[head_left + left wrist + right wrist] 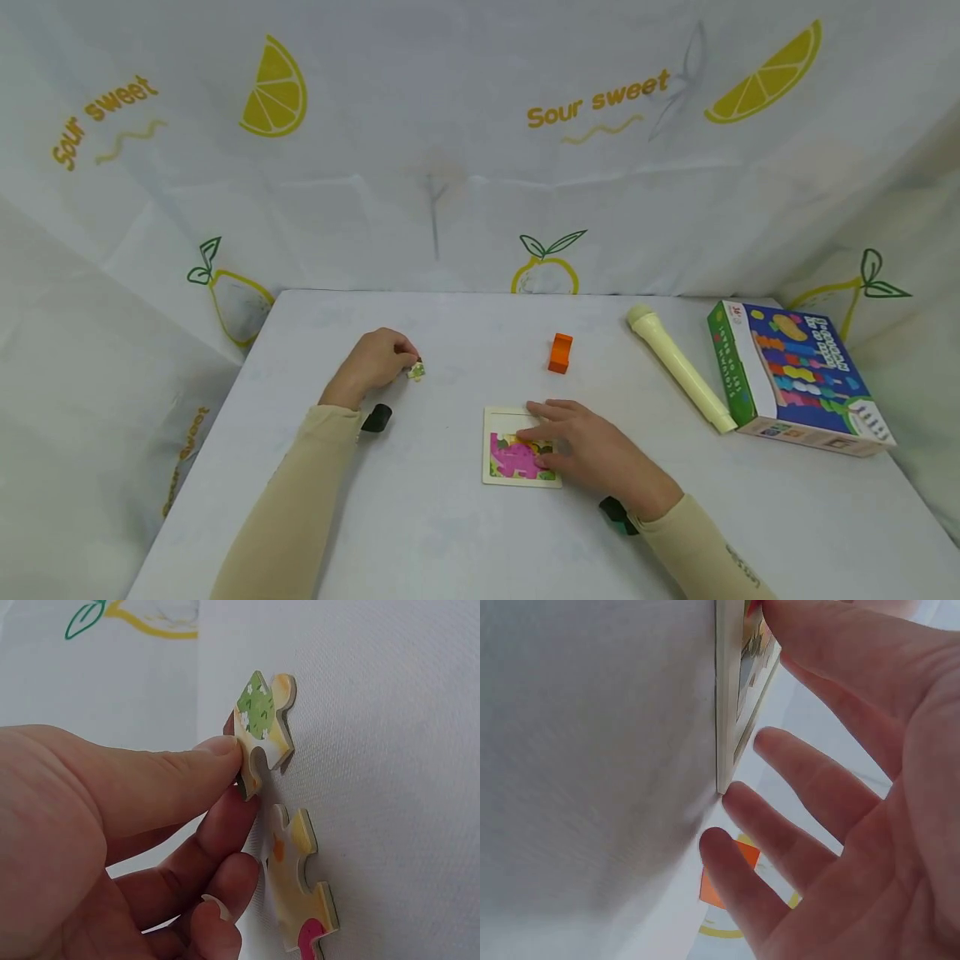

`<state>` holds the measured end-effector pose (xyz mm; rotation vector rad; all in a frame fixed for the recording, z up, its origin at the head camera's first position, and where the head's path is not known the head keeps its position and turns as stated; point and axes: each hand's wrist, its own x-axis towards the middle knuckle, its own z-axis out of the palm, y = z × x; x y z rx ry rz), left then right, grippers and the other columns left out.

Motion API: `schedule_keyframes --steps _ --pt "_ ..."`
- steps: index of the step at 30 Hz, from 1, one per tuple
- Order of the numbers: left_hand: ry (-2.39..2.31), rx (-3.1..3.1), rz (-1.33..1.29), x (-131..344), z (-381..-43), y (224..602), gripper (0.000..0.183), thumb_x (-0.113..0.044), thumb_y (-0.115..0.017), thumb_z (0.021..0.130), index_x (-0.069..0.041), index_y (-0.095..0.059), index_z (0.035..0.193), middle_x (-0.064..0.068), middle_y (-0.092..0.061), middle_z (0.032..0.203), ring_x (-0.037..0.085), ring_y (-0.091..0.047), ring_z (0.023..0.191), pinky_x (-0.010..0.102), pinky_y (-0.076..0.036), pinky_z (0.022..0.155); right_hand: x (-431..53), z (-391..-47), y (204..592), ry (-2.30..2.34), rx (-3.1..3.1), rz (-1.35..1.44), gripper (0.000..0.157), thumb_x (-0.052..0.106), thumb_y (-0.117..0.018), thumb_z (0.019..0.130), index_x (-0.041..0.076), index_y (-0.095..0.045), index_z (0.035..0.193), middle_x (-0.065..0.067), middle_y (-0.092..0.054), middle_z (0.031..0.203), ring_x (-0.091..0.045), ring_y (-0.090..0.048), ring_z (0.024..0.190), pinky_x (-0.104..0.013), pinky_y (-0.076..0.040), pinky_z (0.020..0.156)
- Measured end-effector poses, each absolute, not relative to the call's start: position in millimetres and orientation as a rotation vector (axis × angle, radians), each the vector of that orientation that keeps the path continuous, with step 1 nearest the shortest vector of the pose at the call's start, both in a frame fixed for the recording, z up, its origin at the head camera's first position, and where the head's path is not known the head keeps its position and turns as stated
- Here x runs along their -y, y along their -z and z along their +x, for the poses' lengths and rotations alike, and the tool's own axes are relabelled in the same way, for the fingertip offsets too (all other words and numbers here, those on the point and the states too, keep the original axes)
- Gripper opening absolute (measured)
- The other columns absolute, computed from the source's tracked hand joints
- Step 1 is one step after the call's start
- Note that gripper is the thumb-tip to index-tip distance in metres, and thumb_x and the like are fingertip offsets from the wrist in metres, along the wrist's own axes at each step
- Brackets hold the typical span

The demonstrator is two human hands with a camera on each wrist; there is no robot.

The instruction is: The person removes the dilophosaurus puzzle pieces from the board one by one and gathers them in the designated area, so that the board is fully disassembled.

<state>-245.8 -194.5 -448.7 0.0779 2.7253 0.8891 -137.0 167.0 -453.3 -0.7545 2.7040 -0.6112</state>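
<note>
Near the table's far left, my left hand [375, 362] pinches a small jigsaw puzzle piece [259, 712] between thumb and fingertips. That piece has a green patch on pale yellow and is tilted up on edge. A second puzzle piece [292, 881], yellowish with a pink spot, lies below it in the left wrist view. My right hand [592, 442] spreads over the right side of a square puzzle board [487, 454], its thumb on the picture and its fingers extended. The picture on the board is a pink animal [517, 460]; a strip along its top has no picture.
An orange block [560, 353] stands behind the board. Farther right lie a pale yellow stick with a wider end [682, 367] and a colourful toy box [806, 375]. A white curtain [420, 150] with lemon prints hangs behind the white table [435, 533].
</note>
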Motion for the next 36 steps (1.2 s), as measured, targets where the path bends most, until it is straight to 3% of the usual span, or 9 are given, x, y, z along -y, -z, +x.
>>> schedule_keyframes --steps 9,15,21,29,36 --pt "-0.950 -2.753 0.185 172.5 -232.6 437.8 0.016 -0.023 -0.070 0.106 -0.013 -0.078 0.115 0.005 -0.074 0.115 0.022 -0.064 0.102 0.042 -0.055 0.094 -169.8 -135.3 455.3 0.601 -2.698 -0.813 0.041 0.023 -0.083 0.096 0.031 -0.077 0.136 -0.004 -0.055 0.164 -0.035 -0.046 0.155 -0.055 -0.049 0.118" --pt "-0.910 -2.714 0.536 130.6 -196.8 438.9 0.009 -0.022 -0.074 0.103 -0.017 -0.080 0.109 -0.005 -0.075 0.105 0.012 -0.064 0.096 0.035 -0.056 0.093 -169.2 -135.6 456.2 0.584 -2.706 -0.820 0.041 0.023 -0.084 0.096 0.031 -0.077 0.136 -0.005 -0.057 0.163 -0.035 -0.047 0.154 -0.055 -0.050 0.117" --pt "-0.771 -2.644 0.815 106.2 -171.5 442.9 0.011 -0.013 -0.074 0.102 -0.014 -0.083 0.107 -0.003 -0.077 0.104 0.013 -0.066 0.096 0.037 -0.056 0.094 -169.6 -136.1 455.4 0.588 -2.734 -0.867 0.041 0.022 -0.085 0.094 0.029 -0.078 0.134 -0.007 -0.059 0.161 -0.036 -0.050 0.151 -0.055 -0.052 0.115" --pt "-0.664 -2.648 0.801 93.5 -163.3 445.9 0.012 -0.024 -0.082 0.097 -0.014 -0.082 0.103 -0.007 -0.070 0.088 0.009 -0.058 0.083 0.028 -0.053 0.082 -168.9 -135.9 455.4 0.605 -2.718 -0.842 0.041 0.021 -0.085 0.095 0.028 -0.078 0.135 -0.007 -0.059 0.161 -0.036 -0.049 0.152 -0.054 -0.051 0.116" --pt "-0.659 -2.652 0.740 88.2 -158.3 448.3 0.018 -0.026 -0.085 0.093 -0.013 -0.080 0.105 -0.006 -0.068 0.092 0.008 -0.057 0.084 0.027 -0.053 0.081 -168.9 -135.1 456.5 0.591 -2.716 -0.841 0.041 0.031 -0.084 0.096 0.028 -0.077 0.136 -0.005 -0.057 0.163 -0.034 -0.048 0.154 -0.054 -0.050 0.117"
